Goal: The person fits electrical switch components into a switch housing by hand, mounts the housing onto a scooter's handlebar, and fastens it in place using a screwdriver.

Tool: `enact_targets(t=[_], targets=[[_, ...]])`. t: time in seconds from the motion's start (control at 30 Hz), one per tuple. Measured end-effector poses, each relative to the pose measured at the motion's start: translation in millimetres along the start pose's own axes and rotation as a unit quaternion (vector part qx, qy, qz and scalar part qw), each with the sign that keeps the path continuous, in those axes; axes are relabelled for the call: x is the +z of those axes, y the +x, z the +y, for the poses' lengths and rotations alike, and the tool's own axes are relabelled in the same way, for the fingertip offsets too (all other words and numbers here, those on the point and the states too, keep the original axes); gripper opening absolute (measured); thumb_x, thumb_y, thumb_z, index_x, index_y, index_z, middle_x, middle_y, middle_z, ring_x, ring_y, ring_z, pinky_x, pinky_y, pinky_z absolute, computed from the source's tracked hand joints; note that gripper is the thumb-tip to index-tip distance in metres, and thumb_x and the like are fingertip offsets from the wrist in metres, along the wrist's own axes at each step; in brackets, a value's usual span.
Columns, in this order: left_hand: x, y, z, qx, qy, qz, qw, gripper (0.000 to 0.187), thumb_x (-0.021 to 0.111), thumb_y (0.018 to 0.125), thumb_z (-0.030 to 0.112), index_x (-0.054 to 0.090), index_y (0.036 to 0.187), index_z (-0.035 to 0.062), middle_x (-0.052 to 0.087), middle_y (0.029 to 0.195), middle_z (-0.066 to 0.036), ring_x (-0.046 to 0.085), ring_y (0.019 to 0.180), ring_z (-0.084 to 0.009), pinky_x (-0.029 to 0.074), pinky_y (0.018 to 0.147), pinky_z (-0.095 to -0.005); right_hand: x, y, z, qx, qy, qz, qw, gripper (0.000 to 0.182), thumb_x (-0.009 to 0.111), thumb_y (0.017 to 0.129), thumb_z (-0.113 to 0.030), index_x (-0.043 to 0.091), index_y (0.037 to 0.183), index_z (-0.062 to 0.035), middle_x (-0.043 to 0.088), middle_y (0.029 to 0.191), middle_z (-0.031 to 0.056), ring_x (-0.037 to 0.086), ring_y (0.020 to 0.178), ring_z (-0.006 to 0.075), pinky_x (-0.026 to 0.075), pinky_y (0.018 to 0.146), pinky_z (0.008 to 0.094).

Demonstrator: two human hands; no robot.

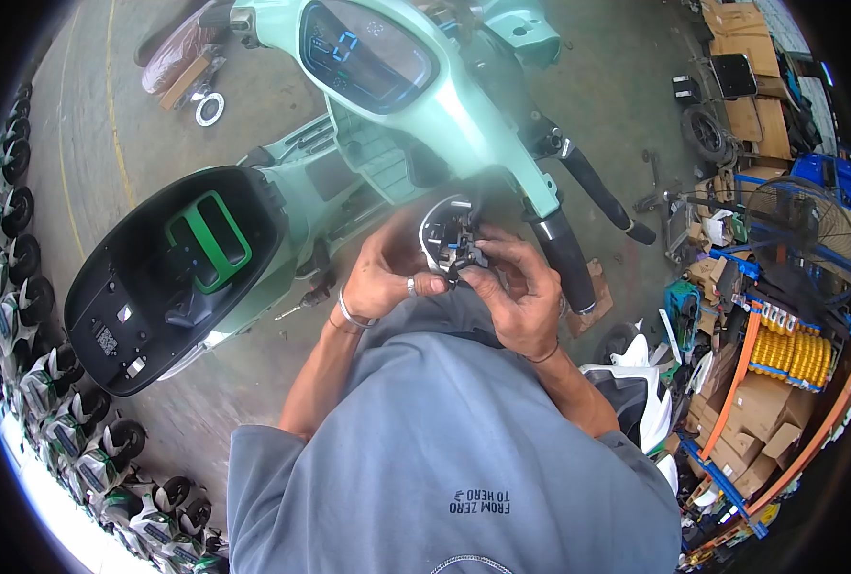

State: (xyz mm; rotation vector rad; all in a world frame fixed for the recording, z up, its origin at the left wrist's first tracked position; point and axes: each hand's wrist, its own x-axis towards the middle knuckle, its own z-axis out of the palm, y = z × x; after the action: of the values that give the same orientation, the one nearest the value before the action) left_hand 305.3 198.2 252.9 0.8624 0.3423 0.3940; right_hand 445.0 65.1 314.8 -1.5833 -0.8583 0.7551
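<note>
In front of my chest I hold a small round part (450,237) with a silver rim and black inner pieces, which looks like a handlebar switch housing. My left hand (387,271), wearing a ring, grips its left side with the thumb at the lower edge. On the other side, my right hand (519,290) pinches the black inner pieces between thumb and fingers. Just beyond stands a mint-green scooter (464,120) with its display (368,53) lit. Its black handlebar grip (566,258) is close to my right hand.
The scooter's open black underseat tub (138,287) with a green frame lies to the left. A screwdriver-like tool (303,304) is below it. Rows of scooters (90,459) line the far left. Shelving (731,402), boxes and a fan (798,225) crowd the right.
</note>
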Motion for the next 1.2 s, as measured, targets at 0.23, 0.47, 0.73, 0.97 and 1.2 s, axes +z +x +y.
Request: enact_targets(t=[0.23, 0.47, 0.73, 0.97, 1.2], targets=[[9, 1, 10, -0.040, -0.001, 0.035, 0.999, 0.101, 0.094, 0.064, 0.023, 0.041, 0.145, -0.0032, 0.054, 0.137, -0.013, 0.054, 0.125, -0.0238, 0.046, 0.105, -0.0404, 2, 2, -3, -0.019, 0.007, 0.008, 1.000, 0.029, 0.073, 0.087, 0.000, 0.062, 0.112, 0.0065, 0.062, 0.124, 0.0242, 0.067, 0.107, 0.0271, 0.060, 0.085, 0.0340], [13, 0, 13, -0.050, -0.001, 0.053, 0.997, 0.107, 0.097, 0.058, 0.031, 0.042, 0.143, -0.0053, 0.056, 0.134, -0.013, 0.054, 0.124, -0.0234, 0.043, 0.106, -0.0378, 2, -2, 1, 0.002, 0.050, 0.016, 0.999, 0.029, 0.072, 0.087, 0.002, 0.061, 0.113, 0.0065, 0.060, 0.128, 0.0239, 0.065, 0.112, 0.0270, 0.058, 0.090, 0.0342], [12, 2, 15, -0.048, -0.013, 0.059, 0.997, 0.107, 0.098, 0.057, 0.028, 0.043, 0.143, -0.0055, 0.056, 0.134, -0.012, 0.054, 0.124, -0.0224, 0.043, 0.106, -0.0372, -2, 4, -3, 0.007, 0.016, -0.011, 1.000, 0.028, 0.072, 0.087, 0.002, 0.061, 0.113, 0.0054, 0.061, 0.128, 0.0215, 0.066, 0.111, 0.0253, 0.058, 0.090, 0.0339], [12, 3, 15, -0.044, -0.012, 0.059, 0.997, 0.106, 0.098, 0.055, 0.024, 0.044, 0.141, -0.0066, 0.057, 0.132, -0.012, 0.055, 0.123, -0.0224, 0.044, 0.106, -0.0366, -4, 7, -8, 0.013, -0.024, -0.023, 0.999, 0.027, 0.073, 0.086, 0.000, 0.063, 0.111, 0.0051, 0.065, 0.123, 0.0203, 0.069, 0.106, 0.0252, 0.059, 0.087, 0.0342], [8, 5, 14, -0.018, 0.008, 0.054, 0.998, 0.108, 0.099, 0.053, 0.024, 0.044, 0.141, -0.0068, 0.058, 0.132, -0.013, 0.056, 0.122, -0.0228, 0.044, 0.106, -0.0368, 2, 3, -6, 0.000, -0.029, 0.002, 1.000, 0.028, 0.074, 0.086, -0.001, 0.063, 0.111, 0.0042, 0.066, 0.121, 0.0197, 0.071, 0.101, 0.0236, 0.060, 0.083, 0.0325]])
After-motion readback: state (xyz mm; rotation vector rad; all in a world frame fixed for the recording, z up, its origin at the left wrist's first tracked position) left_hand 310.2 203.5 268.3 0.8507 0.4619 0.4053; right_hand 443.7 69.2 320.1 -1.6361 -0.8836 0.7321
